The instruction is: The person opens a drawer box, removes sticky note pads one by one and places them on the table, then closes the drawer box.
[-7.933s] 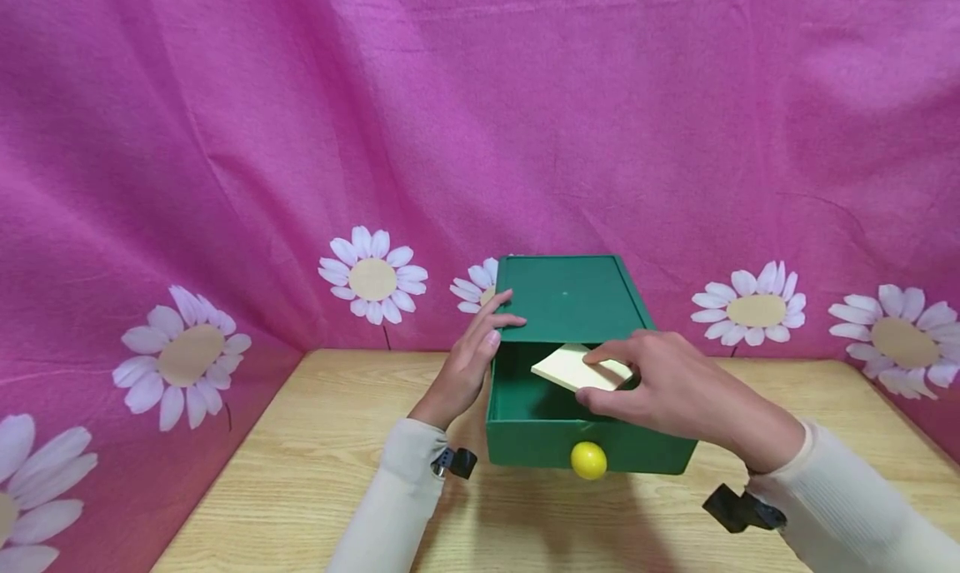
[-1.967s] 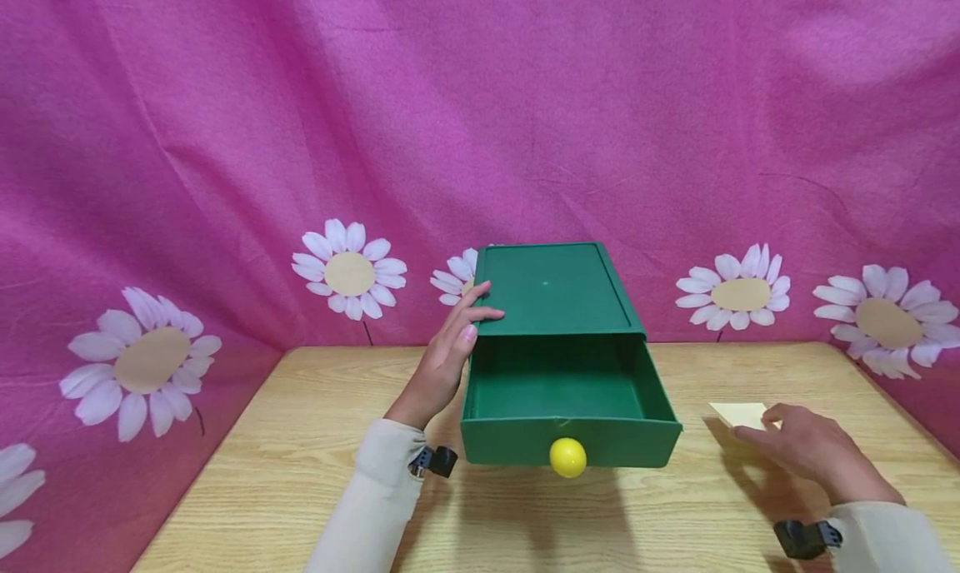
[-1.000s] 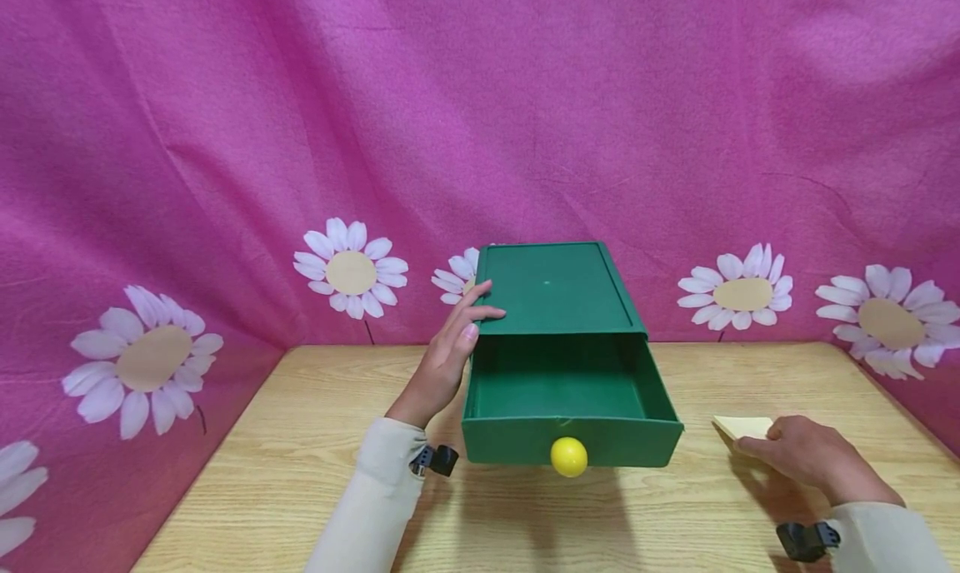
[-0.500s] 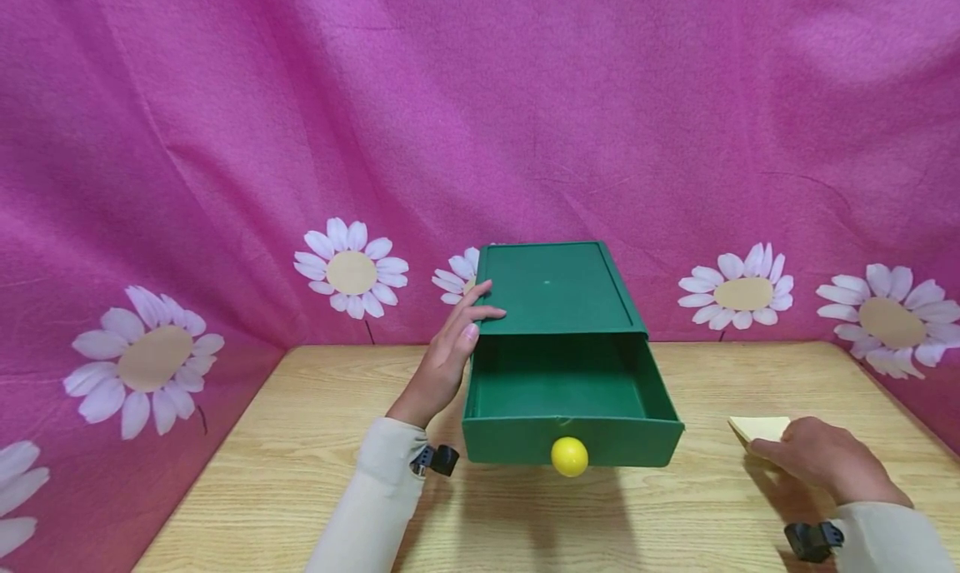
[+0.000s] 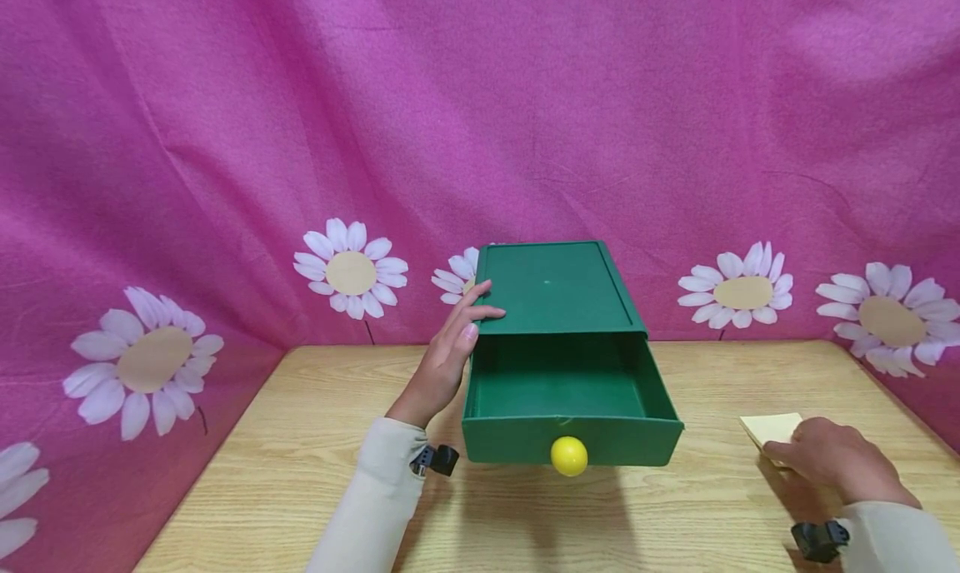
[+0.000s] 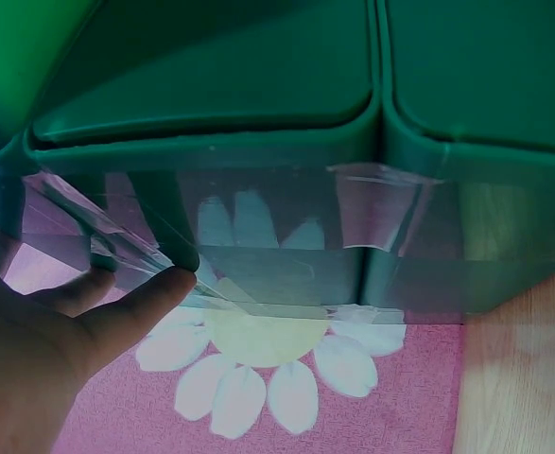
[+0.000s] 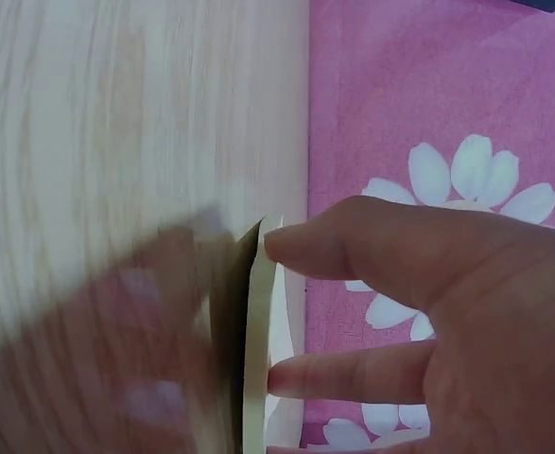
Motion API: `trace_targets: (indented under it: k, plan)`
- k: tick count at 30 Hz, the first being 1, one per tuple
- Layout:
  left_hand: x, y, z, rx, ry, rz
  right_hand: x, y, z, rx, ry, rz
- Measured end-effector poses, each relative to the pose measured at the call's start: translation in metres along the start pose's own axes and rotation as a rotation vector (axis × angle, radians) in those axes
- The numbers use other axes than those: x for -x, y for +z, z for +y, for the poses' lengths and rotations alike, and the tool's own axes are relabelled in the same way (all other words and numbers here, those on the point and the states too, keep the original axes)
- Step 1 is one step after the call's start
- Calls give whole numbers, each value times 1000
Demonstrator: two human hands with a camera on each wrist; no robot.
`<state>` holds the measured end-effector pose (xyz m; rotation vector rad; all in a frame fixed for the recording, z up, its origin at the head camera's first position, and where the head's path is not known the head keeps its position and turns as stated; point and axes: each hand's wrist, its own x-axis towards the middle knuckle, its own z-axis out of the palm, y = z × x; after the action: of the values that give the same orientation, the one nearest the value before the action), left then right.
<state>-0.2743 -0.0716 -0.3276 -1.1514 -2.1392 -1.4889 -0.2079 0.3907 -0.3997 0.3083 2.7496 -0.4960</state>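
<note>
In the head view a green plastic drawer box (image 5: 555,286) stands on the table, its drawer (image 5: 510,441) pulled out toward me. A round yellow knob (image 5: 569,456) sits on the drawer front. My left hand (image 5: 437,365) rests against the box's left side, fingers fairly straight, two fingertips over the top edge. To the right of the box, my right hand (image 5: 836,456) pinches a pale yellow sticky note pad (image 5: 771,428) just over the table. The right wrist view has the pad (image 7: 256,359) edge-on, thumb and fingertips touching it; its lower part is cut off.
The wooden table (image 5: 300,473) runs back to a pink cloth (image 5: 570,123) printed with white daisies, which hangs behind and along both sides. Each wrist carries a small black camera, such as the one on the right cuff (image 5: 820,541).
Since the oldest frame my right hand has carried the sticky note pad out of the drawer to the right. Over the last second both shifted slightly further right. My left hand kept its place.
</note>
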Motion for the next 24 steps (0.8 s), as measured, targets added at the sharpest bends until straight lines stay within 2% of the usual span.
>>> trace_targets:
  k: [5,13,16,22,24]
  plan:
    - [0,0,-17,-25,13,-3,-1,0,0,45,23,-6]
    - [1,0,-20,-32,10,-8,-2,1,3,54,-14,22]
    - [1,0,-15,-24,1,-6,-2,1,2,52,-10,14]
    - [0,-2,13,3,-14,-9,-2,0,1,38,12,-2]
    - [0,-3,19,4,-18,-12,-3,0,0,35,23,-6]
